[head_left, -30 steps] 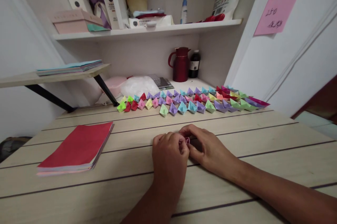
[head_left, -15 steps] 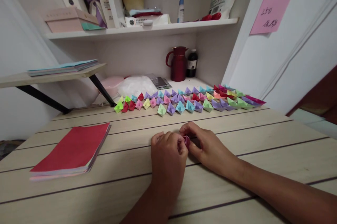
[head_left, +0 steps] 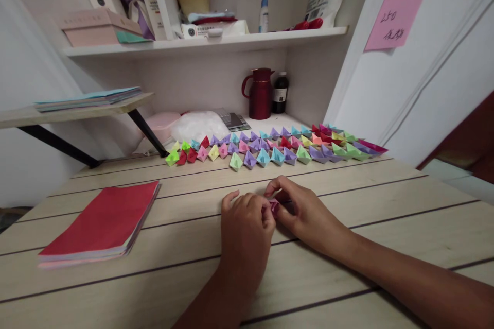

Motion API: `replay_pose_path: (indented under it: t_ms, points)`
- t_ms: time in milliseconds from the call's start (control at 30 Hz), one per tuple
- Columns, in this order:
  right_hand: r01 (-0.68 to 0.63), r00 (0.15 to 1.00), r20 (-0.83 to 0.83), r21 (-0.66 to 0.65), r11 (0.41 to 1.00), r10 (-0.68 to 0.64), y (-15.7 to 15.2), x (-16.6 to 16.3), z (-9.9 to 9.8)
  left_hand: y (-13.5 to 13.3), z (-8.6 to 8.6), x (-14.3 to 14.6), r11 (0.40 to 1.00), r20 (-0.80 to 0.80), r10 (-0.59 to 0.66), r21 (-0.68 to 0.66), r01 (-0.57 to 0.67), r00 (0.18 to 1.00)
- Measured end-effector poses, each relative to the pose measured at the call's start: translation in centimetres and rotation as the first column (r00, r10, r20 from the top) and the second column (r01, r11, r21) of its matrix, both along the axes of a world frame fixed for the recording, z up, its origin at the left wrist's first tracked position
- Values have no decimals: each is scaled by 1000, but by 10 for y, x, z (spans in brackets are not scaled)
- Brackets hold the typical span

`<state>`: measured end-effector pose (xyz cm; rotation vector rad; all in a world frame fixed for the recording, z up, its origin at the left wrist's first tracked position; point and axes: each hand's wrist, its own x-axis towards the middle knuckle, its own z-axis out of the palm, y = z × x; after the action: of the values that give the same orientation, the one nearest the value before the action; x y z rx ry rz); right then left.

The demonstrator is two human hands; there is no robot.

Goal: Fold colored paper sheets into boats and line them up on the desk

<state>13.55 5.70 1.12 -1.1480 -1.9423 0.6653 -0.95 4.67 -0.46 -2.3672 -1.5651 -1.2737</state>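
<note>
Both my hands meet over the middle of the wooden table (head_left: 347, 288). My left hand (head_left: 247, 226) and my right hand (head_left: 304, 213) pinch a small folded piece of pink paper (head_left: 274, 205) between their fingertips, just above the table top. Most of the paper is hidden by the fingers. Behind the hands lie rows of several small folded paper boats (head_left: 270, 149) in green, red, pink, purple, blue and yellow. A stack of paper sheets with a red top sheet (head_left: 98, 223) lies to the left of my hands.
A dark red jug (head_left: 259, 93) and a dark bottle (head_left: 280, 93) stand at the back under a white shelf (head_left: 204, 43) crowded with boxes and bottles. A small side shelf (head_left: 77, 107) holds paper on the left. A pink sticky note (head_left: 394, 18) hangs on the right wall.
The hands kept pinching the pink paper, shifting their fingers slightly. The view drifted a little to the right, so the red stack and the shelves sit further left.
</note>
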Motion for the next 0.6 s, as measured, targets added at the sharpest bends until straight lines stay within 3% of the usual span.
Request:
replay_pose_path:
  t_ms: [200, 600]
  points:
    - [-49, 999, -16, -23, 999, 48, 1, 2, 1, 1, 0, -2, 999, 42, 15, -32, -13, 999]
    - [-39, 991, 131, 57, 998, 31, 6, 5, -2, 6, -2, -4, 991, 123, -2, -133, 19, 992]
